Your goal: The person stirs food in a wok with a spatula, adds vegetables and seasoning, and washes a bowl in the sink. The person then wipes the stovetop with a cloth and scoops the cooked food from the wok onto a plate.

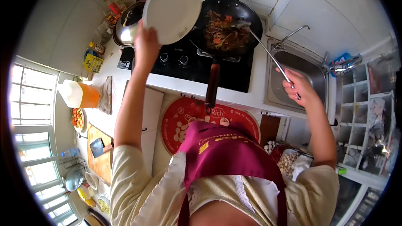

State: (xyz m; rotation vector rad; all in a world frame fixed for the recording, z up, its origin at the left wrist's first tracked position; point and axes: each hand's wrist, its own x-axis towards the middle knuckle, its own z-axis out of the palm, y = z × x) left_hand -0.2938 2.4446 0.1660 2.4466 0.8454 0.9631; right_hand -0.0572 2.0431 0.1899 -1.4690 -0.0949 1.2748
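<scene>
My left hand [147,44] grips the lower left edge of a round white plate [173,10], which is tilted up and slightly smeared by motion. It hangs over the left side of the stove, beside a black wok [252,19]. Cooked food [224,37], dark strips with red and green pieces, lies in the wok. My right hand [298,87] is closed around the end of a long metal spatula [274,58]. The spatula's blade rests at the food's upper right. The wok's wooden handle [212,83] points toward me.
A lidded pot [125,27] stands at the stove's [180,69] left. On the right is a sink [307,77] with a faucet [293,33]. An orange-filled jug [83,94], a cutting board [104,163] with a cleaver [98,147], and a plate of chopped peppers [77,119] are on the left counter.
</scene>
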